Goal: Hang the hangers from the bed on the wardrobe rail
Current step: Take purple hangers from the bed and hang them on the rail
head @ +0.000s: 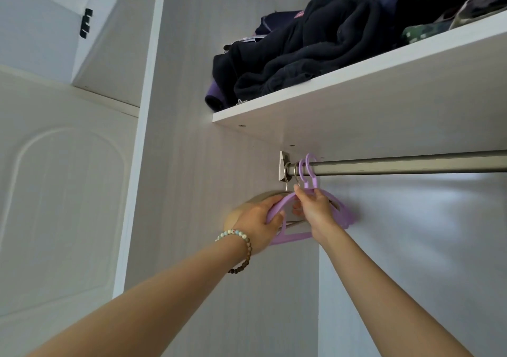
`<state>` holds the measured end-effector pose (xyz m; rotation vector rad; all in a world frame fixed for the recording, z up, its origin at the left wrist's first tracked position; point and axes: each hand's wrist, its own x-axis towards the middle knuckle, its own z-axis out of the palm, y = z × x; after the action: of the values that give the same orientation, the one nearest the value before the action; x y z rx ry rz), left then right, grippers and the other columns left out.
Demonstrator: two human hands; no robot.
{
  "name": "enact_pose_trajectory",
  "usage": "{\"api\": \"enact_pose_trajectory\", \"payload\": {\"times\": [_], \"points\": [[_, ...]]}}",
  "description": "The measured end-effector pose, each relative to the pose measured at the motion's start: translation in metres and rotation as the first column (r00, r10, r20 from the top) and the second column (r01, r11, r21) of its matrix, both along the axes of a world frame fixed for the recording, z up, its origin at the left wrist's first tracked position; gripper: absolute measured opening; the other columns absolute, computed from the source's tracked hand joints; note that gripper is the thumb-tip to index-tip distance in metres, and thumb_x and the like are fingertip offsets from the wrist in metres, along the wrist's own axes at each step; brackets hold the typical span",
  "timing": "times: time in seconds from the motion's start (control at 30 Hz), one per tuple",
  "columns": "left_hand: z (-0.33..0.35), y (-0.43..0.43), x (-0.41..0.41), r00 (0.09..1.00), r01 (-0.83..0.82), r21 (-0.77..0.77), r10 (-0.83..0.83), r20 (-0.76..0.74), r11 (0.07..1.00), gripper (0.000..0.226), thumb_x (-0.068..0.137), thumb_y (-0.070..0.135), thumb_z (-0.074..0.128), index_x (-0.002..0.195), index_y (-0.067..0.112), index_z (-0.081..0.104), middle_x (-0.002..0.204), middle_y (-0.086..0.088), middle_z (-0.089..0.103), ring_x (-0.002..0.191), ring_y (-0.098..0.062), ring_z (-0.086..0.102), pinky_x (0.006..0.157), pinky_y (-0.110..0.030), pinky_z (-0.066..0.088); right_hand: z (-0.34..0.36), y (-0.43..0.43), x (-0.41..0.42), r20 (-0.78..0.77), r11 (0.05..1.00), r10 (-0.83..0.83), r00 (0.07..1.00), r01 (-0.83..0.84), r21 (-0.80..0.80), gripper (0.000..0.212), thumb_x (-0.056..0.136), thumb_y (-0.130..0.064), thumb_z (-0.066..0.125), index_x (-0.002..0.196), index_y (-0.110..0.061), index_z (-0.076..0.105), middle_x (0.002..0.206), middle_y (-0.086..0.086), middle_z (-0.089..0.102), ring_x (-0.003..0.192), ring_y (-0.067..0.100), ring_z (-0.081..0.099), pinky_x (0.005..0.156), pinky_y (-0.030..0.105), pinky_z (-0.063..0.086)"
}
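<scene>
A metal wardrobe rail runs right from a bracket on the left wall, under a white shelf. Two purple plastic hangers hook over the rail's left end beside two metal hooks belonging to wooden hangers behind them. My left hand, with a bead bracelet on the wrist, grips the left arm of a purple hanger. My right hand pinches the purple hangers at the neck just below their hooks. Part of the hangers is hidden behind both hands.
The white shelf above the rail holds a pile of dark folded clothes. The wardrobe's left side wall stands close to the hangers. A pale panelled door is open at the left.
</scene>
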<state>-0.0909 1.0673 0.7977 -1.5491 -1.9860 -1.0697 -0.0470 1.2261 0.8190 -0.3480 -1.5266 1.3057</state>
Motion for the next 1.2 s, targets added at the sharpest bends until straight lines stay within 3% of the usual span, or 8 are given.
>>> {"api": "enact_pose_trajectory", "payload": {"times": [0.07, 0.17, 0.27, 0.37, 0.5, 0.6, 0.87, 1.2], "points": [[-0.002, 0.001, -0.003, 1.000, 0.003, -0.010, -0.003, 0.005, 1.000, 0.055, 0.079, 0.057, 0.029, 0.130, 0.041, 0.042, 0.121, 0.013, 0.060, 0.107, -0.015, 0.058, 0.092, -0.034, 0.048, -0.004, 0.004, -0.003, 0.003, 1.000, 0.002, 1.000, -0.002, -0.012, 0.058, 0.087, -0.033, 0.063, 0.139, -0.015, 0.043, 0.107, 0.006, 0.066, 0.071, 0.013, 0.062, 0.067, 0.027, 0.053], [-0.006, -0.001, -0.004, 0.998, 0.029, -0.034, -0.028, 0.048, 0.999, 0.040, 0.094, 0.036, 0.041, 0.134, 0.029, 0.045, 0.119, 0.005, 0.060, 0.104, -0.013, 0.055, 0.090, -0.019, 0.040, -0.011, 0.007, -0.005, 0.038, 1.000, 0.001, 0.999, -0.001, -0.019, 0.058, 0.085, -0.037, 0.066, 0.134, -0.013, 0.048, 0.095, 0.004, 0.067, 0.073, 0.015, 0.064, 0.081, 0.036, 0.055], [-0.010, -0.006, -0.006, 0.999, 0.041, -0.022, -0.041, 0.033, 0.999, 0.037, 0.095, 0.031, 0.042, 0.131, 0.025, 0.049, 0.113, 0.001, 0.062, 0.095, -0.010, 0.051, 0.083, -0.015, 0.037, -0.014, 0.002, 0.000, 0.141, 0.999, -0.042, 0.989, 0.038, 0.028, 0.073, 0.078, -0.048, 0.069, 0.138, -0.016, 0.042, 0.120, 0.006, 0.061, 0.098, 0.020, 0.062, 0.094, 0.043, 0.051], [-0.009, -0.015, -0.008, 0.995, 0.049, -0.021, -0.047, 0.083, 0.999, 0.049, 0.091, 0.044, 0.036, 0.135, 0.024, 0.045, 0.121, -0.001, 0.059, 0.112, -0.017, 0.053, 0.099, -0.027, 0.039, -0.014, -0.013, 0.009, 0.255, 0.983, -0.153, 0.955, 0.122, 0.134, 0.095, 0.071, -0.062, 0.066, 0.147, -0.023, 0.025, 0.151, 0.007, 0.031, 0.135, 0.028, 0.035, 0.108, 0.048, 0.035], [0.000, -0.049, -0.006, 0.980, 0.109, 0.033, -0.112, 0.166, 0.994, 0.038, 0.098, 0.028, 0.038, 0.136, 0.023, 0.043, 0.120, 0.007, 0.054, 0.112, -0.011, 0.052, 0.087, -0.011, 0.034, -0.009, -0.049, 0.022, 0.178, 0.905, -0.307, 0.935, 0.229, 0.358, 0.080, 0.085, -0.052, 0.058, 0.149, -0.022, 0.020, 0.152, 0.006, 0.016, 0.141, 0.025, 0.021, 0.110, 0.042, 0.027], [0.007, -0.084, -0.007, 0.993, 0.053, 0.061, -0.059, 0.103, 0.997, 0.042, 0.098, 0.032, 0.037, 0.139, 0.024, 0.038, 0.139, 0.002, 0.046, 0.131, -0.013, 0.039, 0.095, -0.015, 0.026, -0.007, -0.087, 0.027, 0.067, 0.832, -0.330, 0.942, 0.256, 0.493, 0.069, 0.089, -0.046, 0.055, 0.147, -0.023, 0.026, 0.153, -0.001, 0.018, 0.142, 0.018, 0.020, 0.110, 0.035, 0.025], [0.014, -0.236, -0.014, 0.985, -0.136, 0.151, 0.150, -0.086, 0.979, 0.046, 0.096, 0.042, 0.034, 0.141, 0.029, 0.035, 0.144, 0.007, 0.041, 0.134, -0.010, 0.035, 0.102, -0.021, 0.025, -0.001, -0.222, 0.012, -0.029, 0.792, -0.123, 0.992, 0.116, 0.599, 0.063, 0.090, -0.045, 0.053, 0.145, -0.029, 0.027, 0.152, -0.010, 0.019, 0.141, 0.006, 0.019, 0.109, 0.021, 0.019], [-0.031, -0.527, -0.063, 0.839, -0.545, 0.075, 0.541, 0.063, 0.835, 0.055, 0.095, 0.048, 0.032, 0.145, 0.026, 0.027, 0.149, 0.005, 0.033, 0.138, -0.012, 0.028, 0.110, -0.029, 0.024, -0.030, -0.466, -0.067, 0.190, 0.703, 0.247, 0.950, -0.311, 0.640, 0.068, 0.090, -0.051, 0.050, 0.147, -0.034, 0.018, 0.156, -0.018, 0.008, 0.143, -0.001, 0.006, 0.118, 0.031, 0.013]]}}
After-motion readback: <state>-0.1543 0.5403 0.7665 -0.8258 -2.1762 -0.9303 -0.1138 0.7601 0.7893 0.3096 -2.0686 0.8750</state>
